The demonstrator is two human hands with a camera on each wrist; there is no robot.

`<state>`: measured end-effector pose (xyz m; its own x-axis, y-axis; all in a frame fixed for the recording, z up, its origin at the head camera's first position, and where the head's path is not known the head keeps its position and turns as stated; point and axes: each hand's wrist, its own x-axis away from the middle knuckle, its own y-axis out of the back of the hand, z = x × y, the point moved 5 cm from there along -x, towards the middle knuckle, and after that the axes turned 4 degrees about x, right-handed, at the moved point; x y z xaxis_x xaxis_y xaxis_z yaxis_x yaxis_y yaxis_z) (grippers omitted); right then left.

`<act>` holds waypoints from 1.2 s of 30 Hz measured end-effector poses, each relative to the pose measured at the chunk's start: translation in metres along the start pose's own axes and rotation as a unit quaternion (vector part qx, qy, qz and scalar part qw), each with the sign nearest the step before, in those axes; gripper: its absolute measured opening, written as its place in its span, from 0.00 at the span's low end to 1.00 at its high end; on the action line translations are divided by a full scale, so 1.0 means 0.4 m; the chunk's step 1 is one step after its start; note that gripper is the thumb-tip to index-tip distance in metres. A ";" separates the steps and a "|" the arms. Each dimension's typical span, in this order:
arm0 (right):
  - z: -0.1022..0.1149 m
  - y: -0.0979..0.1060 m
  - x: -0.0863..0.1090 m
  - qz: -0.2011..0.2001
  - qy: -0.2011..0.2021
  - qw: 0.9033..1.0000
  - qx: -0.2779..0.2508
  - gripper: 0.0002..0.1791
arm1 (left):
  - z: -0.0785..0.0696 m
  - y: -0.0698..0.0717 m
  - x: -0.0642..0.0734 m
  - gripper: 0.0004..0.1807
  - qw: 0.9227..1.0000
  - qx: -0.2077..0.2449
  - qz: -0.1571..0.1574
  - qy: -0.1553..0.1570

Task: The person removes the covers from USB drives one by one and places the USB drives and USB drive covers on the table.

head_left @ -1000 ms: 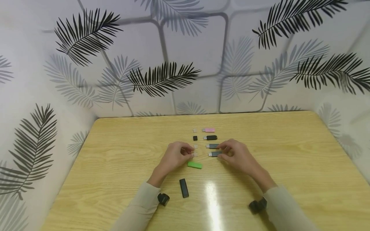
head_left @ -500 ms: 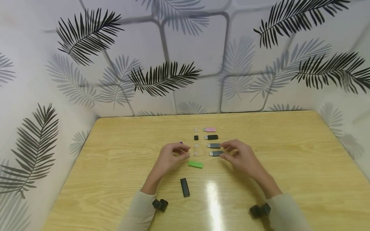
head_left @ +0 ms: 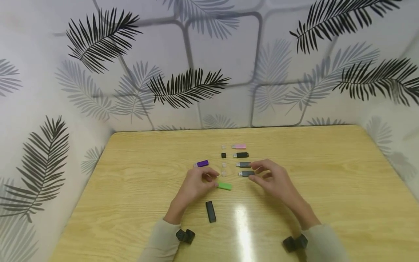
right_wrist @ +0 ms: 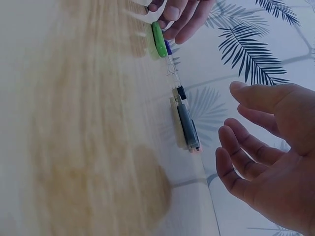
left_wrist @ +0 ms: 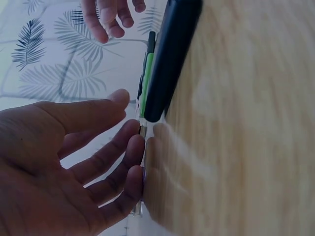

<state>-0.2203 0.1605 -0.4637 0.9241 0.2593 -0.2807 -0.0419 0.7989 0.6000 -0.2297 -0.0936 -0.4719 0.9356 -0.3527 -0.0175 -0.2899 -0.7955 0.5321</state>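
Note:
My left hand (head_left: 197, 185) hovers at the left end of the green USB stick (head_left: 224, 186), thumb and fingers apart. In the left wrist view the loosely bent fingers hold nothing. Just past them is a small clear cap (head_left: 224, 174), with another clear cap (head_left: 224, 165) behind it. My right hand (head_left: 272, 179) is at the right ends of the front grey USB stick (head_left: 246, 174) and the rear grey USB stick (head_left: 243, 165). In the right wrist view its fingers are relaxed, with nothing between them. Whether either hand touches a stick I cannot tell.
A purple USB stick (head_left: 201, 163) lies left of the caps. Farther back are a black USB stick (head_left: 241, 155), a pink USB stick (head_left: 239, 146), a black cap (head_left: 224, 155) and a third clear cap (head_left: 223, 146). A dark stick (head_left: 211, 211) lies nearest me.
My left hand first drew back left from the clear caps, then came right and toward me, to the green stick. The purple stick has come into view. The right hand has barely moved.

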 end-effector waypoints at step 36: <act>0.081 -0.071 0.034 0.022 0.089 0.996 -0.010 0.18 | -0.054 -0.046 0.016 0.08 0.997 -0.022 0.048 -0.063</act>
<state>-0.1942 0.1237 -0.4603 0.8389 0.3857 -0.3841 -0.0903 0.7945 0.6005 -0.2140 -0.0707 -0.4636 0.8705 -0.4872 -0.0691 -0.3652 -0.7338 0.5729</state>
